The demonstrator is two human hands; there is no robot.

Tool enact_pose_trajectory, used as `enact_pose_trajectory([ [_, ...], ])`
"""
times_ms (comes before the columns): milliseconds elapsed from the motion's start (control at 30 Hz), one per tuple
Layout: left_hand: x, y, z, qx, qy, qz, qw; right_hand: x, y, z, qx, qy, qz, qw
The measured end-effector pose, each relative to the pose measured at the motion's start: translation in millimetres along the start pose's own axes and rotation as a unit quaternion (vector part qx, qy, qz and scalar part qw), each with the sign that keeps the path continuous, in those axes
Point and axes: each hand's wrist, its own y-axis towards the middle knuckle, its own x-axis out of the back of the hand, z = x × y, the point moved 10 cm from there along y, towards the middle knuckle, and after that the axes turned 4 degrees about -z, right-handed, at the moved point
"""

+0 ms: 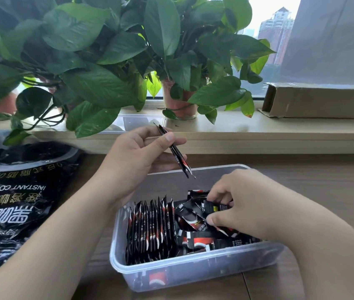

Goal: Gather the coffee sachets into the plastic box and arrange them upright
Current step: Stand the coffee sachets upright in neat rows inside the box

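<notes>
Task about half done | plastic box [193, 269]: upright row [150, 230] at left, loose pile [197, 239] at right unsorted | left grip [137, 161] pinches held sachet [177, 152] above box | right grip [243, 202] pinches into pile

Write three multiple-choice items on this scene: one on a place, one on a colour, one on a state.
1. Where in the plastic box does the upright row of sachets stand?
A. In its left part
B. In its right part
C. Outside it, on the sill

2. What colour is most of the big coffee bag left of the box?
A. White
B. Black
C. Green

3. What is the left hand doing?
A. Lying flat on the table
B. Gripping a plant pot
C. Pinching sachets above the box

Answers:
1 A: the row stands at the left, while the right hand grips loose sachets on the right.
2 B: the bag is black with pale lettering.
3 C: thumb and fingers pinch the held sachets in the air over the box.
</notes>
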Motion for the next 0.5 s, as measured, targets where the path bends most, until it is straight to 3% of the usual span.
enact_pose_trajectory([
  [167,-2.4,-1.6,-0.2,-0.003,0.034,0.015,0.999,-6.3,0.9,-0.4,0.004,-0.021,0.010,1.000],
  [367,-4.2,-2.8,0.7,-0.002,0.028,0.023,0.999,9.7,3.7,-0.8,0.027,-0.004,-0.056,0.998],
  [500,-4.2,-2.9,0.3,-0.003,0.027,0.021,0.999,34.9,2.0,-2.7,0.024,0.039,-0.149,0.988],
])
